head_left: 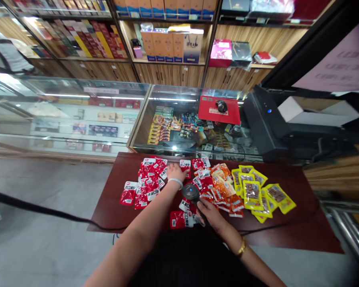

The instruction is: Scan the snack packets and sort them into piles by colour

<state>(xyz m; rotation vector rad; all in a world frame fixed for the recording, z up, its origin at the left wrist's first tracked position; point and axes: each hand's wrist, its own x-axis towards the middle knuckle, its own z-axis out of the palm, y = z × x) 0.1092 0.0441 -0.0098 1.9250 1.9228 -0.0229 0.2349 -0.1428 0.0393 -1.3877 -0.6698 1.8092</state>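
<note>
Looking through the head view, we see red packets [149, 183], orange packets [223, 187] and yellow packets [253, 195] grouped on the table [110, 199]; which are done or left, we cannot tell. Our left hand [176, 173] reaches to a red packet, thumb spread from fingers, grip unclear. Our right hand [211, 215] wraps its fingers around the scanner [190, 192].

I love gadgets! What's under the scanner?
Red packets peek out around the scanner, held in the right hand. Whatever lies directly beneath its head is covered, so I can't tell.
</note>
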